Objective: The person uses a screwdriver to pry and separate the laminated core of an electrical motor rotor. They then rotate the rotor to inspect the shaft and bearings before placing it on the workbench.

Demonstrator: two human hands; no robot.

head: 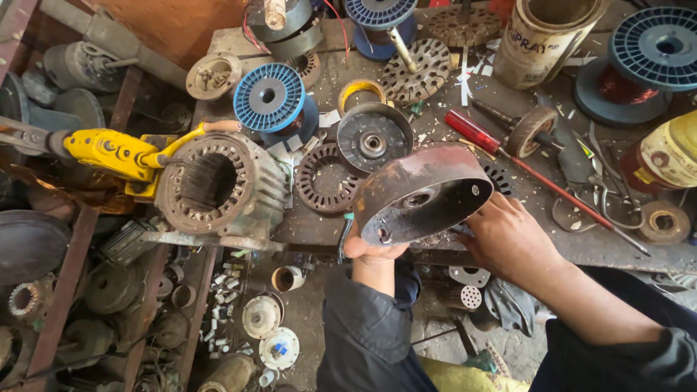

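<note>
We clasp the rusty drum (421, 192) at frame centre: left hand (374, 250) cupped beneath its lower rim, right hand (508, 239) gripping the right edge, above the worktop (610, 243). We judge it best kept tilted, open side toward us, clear of the stator (218, 190) at left.

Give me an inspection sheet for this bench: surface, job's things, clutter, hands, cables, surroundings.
Surface: bench grimy, strewn with scraps.
Job's things: rusty red cover, held tilted above the bench edge, open side toward the camera.
Clutter: stator, yellow tool at its bore, blue spools, laminations, end cap, red screwdriver, can.
Hands: left hand under the cover's lower rim; right hand on its right rim.
Cables: red wires by the top motor.
Surroundings: motor parts piled on the floor, left.
</note>
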